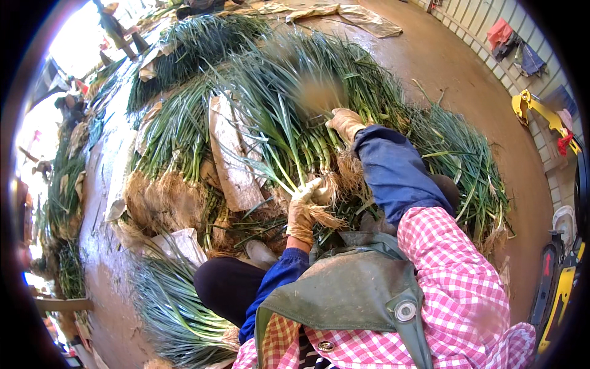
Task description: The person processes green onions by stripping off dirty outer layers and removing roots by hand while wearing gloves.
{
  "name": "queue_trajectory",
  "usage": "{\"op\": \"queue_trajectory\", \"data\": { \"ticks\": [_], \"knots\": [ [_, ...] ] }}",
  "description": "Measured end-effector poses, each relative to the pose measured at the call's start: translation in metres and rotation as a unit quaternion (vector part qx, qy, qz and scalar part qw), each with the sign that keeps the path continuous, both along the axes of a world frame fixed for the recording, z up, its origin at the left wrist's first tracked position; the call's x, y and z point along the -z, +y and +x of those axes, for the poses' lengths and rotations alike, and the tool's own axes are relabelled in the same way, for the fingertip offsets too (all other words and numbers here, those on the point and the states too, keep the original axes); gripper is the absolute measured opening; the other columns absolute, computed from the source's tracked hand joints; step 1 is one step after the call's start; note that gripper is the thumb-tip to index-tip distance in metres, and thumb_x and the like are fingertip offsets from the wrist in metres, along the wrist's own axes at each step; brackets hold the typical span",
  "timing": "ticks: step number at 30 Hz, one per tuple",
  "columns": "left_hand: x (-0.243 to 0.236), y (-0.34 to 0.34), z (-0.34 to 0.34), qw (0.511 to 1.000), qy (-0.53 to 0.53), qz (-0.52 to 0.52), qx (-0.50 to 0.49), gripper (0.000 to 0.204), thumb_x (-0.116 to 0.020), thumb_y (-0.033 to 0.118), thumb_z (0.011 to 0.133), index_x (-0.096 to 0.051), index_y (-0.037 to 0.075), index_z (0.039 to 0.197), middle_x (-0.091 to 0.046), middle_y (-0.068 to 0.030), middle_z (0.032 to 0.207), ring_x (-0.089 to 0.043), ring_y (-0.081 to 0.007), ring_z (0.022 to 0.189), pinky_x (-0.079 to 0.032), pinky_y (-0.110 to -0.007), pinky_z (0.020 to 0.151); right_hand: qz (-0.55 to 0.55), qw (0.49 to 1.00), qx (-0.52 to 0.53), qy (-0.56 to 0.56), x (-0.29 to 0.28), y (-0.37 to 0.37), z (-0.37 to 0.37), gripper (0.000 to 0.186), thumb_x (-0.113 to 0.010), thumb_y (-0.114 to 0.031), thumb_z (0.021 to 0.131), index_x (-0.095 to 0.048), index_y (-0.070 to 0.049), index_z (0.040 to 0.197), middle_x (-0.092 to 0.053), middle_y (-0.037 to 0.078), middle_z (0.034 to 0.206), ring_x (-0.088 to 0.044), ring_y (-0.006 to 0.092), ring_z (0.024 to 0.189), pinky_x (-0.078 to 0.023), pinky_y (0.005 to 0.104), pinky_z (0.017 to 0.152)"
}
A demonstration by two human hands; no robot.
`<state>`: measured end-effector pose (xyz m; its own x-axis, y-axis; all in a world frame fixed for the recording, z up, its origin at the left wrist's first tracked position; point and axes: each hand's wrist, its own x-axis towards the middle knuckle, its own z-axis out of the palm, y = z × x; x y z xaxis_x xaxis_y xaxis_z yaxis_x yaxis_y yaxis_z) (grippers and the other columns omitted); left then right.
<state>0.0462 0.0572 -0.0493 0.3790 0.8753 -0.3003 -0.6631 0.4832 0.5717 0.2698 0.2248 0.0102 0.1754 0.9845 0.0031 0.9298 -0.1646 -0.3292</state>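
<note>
My left hand [301, 215], in a tan glove, is closed around a few green onions [284, 175] near their white lower ends. Their roots [326, 216] stick out to the right of the glove, and their leaves point away from me. Farther off and to the right, my gloved right hand [346, 125] rests with curled fingers against a big heap of green onions [332, 61]. What those fingers grip is hidden, and a blurred smudge covers the leaves beside them.
A dirty pale sack [232, 154] lies between onion bundles left of my hands. More onions lie at the lower left [178, 304] and along the right [464, 166]. Brown wet floor [424, 43] runs to a tiled wall [473, 31]. A yellow-and-black frame [562, 295] stands at the right edge.
</note>
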Motion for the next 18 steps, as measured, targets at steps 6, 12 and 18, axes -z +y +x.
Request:
{"op": "queue_trajectory", "data": {
  "ticks": [6,12,18],
  "knots": [
    [0.018,0.004,-0.015,0.996,-0.067,-0.029,-0.052,0.032,-0.047,0.013,0.094,-0.054,-0.001,0.122,-0.059,-0.0143,0.119,-0.058,-0.0229,0.106,-0.045,-0.035,0.095,-0.219,0.768,-0.039,0.601,-0.018,-0.045,-0.062,0.053,-0.077,-0.028,0.074,-0.055,0.004,0.110,-0.062,0.012,0.099,-0.054,0.0169,0.093,-0.043,0.0334,0.085],
    [0.020,0.003,0.012,0.978,-0.155,-0.124,-0.069,0.023,-0.055,0.009,0.089,-0.052,-0.003,0.109,-0.061,-0.0128,0.092,-0.064,-0.0278,0.074,-0.057,-0.037,0.064,-0.084,0.863,-0.021,0.498,0.044,-0.076,-0.096,0.076,-0.075,-0.034,0.075,-0.044,0.011,0.128,-0.055,0.023,0.123,-0.054,0.0277,0.112,-0.042,0.0330,0.094],
    [0.028,0.005,-0.003,0.980,-0.134,-0.119,-0.089,0.014,-0.053,0.006,0.089,-0.054,-0.002,0.100,-0.060,-0.0137,0.087,-0.062,-0.0239,0.065,-0.055,-0.032,0.055,-0.133,0.788,-0.067,0.597,0.039,-0.101,-0.098,0.034,-0.068,-0.032,0.082,-0.061,-0.005,0.100,-0.059,0.002,0.079,-0.054,0.0074,0.071,-0.047,0.0231,0.057]
  ]
}}
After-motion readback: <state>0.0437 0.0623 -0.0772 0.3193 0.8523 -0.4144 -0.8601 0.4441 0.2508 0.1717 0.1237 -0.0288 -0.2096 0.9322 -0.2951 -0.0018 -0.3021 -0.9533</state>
